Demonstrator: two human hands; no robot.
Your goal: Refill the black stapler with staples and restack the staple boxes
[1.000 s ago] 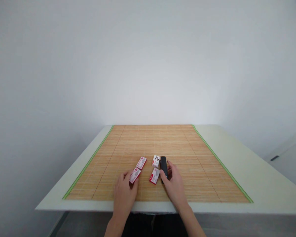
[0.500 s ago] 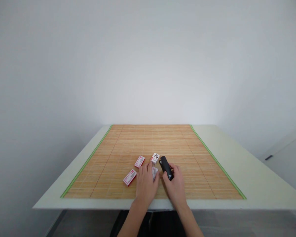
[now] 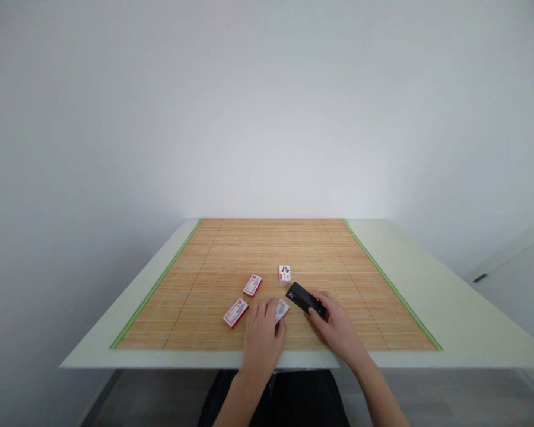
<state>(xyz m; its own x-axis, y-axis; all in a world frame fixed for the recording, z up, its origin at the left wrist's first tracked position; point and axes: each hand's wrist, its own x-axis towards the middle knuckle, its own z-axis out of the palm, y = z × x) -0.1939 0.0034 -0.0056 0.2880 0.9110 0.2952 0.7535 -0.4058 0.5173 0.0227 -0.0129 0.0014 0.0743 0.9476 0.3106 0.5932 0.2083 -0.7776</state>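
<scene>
My right hand [image 3: 337, 325] is closed round the near end of a black stapler [image 3: 301, 295], which points away to the left. Under the curled fingers of my left hand [image 3: 263, 332] is a small white-and-grey box [image 3: 282, 309], partly hidden, with the thumb along its near side. Left of that hand lies a red-and-white small box [image 3: 235, 313]. A second red-and-white box [image 3: 252, 285] sits a little farther off. Beyond the hands stands a small white box [image 3: 285, 273] with a dark picture and red marks on it.
A bamboo mat [image 3: 273, 243] with green edging covers the middle of the white table [image 3: 420, 279]. The wall [image 3: 267, 118] rises behind the table's far edge. The table's near edge runs just below my hands.
My right hand has moved right, turning the stapler more sideways. The white box with the dark picture now lies farther off and straighter. My left hand stays at its box; the view has tilted slightly.
</scene>
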